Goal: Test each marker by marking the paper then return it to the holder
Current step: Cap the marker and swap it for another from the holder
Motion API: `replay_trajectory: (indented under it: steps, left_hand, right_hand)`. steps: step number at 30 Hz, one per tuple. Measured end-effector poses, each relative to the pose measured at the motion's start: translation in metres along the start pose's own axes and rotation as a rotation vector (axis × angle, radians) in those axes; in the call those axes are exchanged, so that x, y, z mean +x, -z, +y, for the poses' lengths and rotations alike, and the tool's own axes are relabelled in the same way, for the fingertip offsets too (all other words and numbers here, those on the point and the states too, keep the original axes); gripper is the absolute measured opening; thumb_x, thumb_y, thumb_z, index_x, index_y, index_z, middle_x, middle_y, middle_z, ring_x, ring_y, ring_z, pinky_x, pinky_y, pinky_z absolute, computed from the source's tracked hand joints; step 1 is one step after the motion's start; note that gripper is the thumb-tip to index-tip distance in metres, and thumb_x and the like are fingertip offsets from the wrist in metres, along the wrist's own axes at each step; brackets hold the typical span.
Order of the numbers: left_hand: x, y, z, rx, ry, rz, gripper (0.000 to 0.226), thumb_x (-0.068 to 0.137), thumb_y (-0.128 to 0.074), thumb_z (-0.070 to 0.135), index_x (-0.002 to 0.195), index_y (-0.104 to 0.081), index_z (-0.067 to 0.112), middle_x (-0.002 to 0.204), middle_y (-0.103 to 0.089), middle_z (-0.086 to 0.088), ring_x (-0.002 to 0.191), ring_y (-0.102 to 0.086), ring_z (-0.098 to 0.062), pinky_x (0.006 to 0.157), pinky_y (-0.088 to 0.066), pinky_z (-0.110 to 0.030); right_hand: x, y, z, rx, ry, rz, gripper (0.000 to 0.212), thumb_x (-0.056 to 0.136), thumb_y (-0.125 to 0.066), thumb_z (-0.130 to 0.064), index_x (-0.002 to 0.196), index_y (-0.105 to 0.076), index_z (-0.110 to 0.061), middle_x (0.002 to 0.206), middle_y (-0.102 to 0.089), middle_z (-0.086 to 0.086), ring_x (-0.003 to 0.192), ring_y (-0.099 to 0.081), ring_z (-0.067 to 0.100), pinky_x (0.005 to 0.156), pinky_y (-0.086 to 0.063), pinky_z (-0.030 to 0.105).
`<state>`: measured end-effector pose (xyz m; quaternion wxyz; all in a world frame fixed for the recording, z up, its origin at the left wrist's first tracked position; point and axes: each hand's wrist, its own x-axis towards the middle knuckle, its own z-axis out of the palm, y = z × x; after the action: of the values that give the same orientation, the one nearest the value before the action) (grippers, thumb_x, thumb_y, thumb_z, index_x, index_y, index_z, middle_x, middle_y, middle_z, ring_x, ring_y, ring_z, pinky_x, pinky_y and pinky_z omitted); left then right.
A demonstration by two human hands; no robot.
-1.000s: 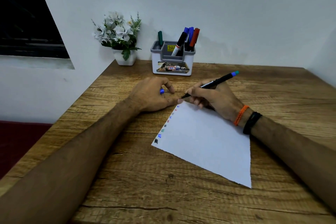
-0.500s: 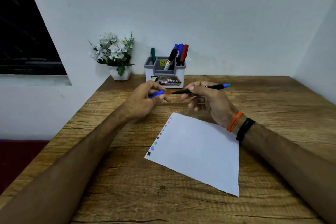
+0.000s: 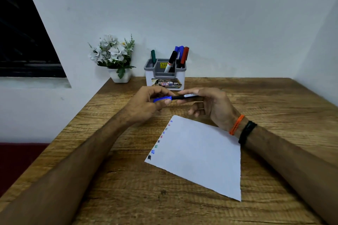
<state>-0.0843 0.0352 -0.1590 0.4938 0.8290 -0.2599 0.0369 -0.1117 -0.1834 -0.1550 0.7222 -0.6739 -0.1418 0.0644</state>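
Blue plastic cap (image 3: 162, 99) is pinched by the left hand (image 3: 146, 105), slim black marker (image 3: 184, 97) by the right hand (image 3: 212, 104), before the grey-and-white holder (image 3: 165, 74); light, rigid, best gripped mid-barrel.

On the front label of the holder (image 3: 165, 76), "OP" in white letters can be read, cut off at the right, with "42" in a small red-bordered box to its left. Inside the holder, a yellow price sticker (image 3: 163, 65) is seen with "49"; its other print is too small to be made out.
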Motion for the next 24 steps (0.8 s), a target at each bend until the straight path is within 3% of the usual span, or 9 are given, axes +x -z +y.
replay_trajectory:
  steps: [5, 11, 16, 24]
  left_hand:
    - [0.001, -0.002, 0.004, -0.135, 0.045, 0.028, 0.016, 0.085, -0.068, 0.009, 0.1, -0.069, 0.012, 0.087, -0.072, -0.004, 0.074, -0.065, -0.013, 0.064, -0.057, -0.03]
    - [-0.002, -0.006, 0.007, -0.17, 0.026, 0.063, 0.016, 0.095, -0.055, 0.015, 0.093, -0.065, 0.004, 0.069, -0.066, 0.001, 0.055, -0.054, -0.006, 0.05, -0.045, -0.019]
    - [-0.002, -0.013, 0.0, -0.17, 0.047, 0.053, 0.022, 0.099, -0.046, 0.023, 0.081, -0.055, 0.012, 0.065, -0.056, 0.001, 0.05, -0.041, -0.006, 0.05, -0.033, -0.026]
    - [-0.004, -0.019, 0.004, -0.107, 0.056, 0.077, 0.021, 0.099, -0.047, 0.022, 0.08, -0.052, 0.015, 0.068, -0.056, -0.001, 0.054, -0.044, -0.01, 0.054, -0.037, -0.029]
  right_hand:
    - [0.002, -0.002, 0.003, -0.054, 0.044, 0.059, 0.013, 0.095, -0.058, -0.018, 0.098, -0.064, -0.007, 0.091, -0.077, 0.012, 0.047, -0.061, 0.015, 0.045, -0.044, 0.02]
    - [0.003, 0.002, 0.009, -0.115, 0.16, 0.106, 0.015, 0.088, -0.069, -0.018, 0.092, -0.072, -0.005, 0.074, -0.071, 0.005, 0.05, -0.049, 0.012, 0.045, -0.042, 0.018]
    - [0.001, 0.001, 0.011, -0.157, 0.237, 0.084, 0.015, 0.089, -0.066, -0.011, 0.095, -0.07, 0.002, 0.07, -0.067, 0.006, 0.049, -0.048, 0.012, 0.043, -0.041, 0.017]
    - [0.0, 0.002, 0.007, -0.229, 0.27, 0.037, 0.014, 0.092, -0.063, -0.009, 0.098, -0.068, 0.003, 0.071, -0.067, 0.006, 0.048, -0.048, 0.018, 0.041, -0.041, 0.02]
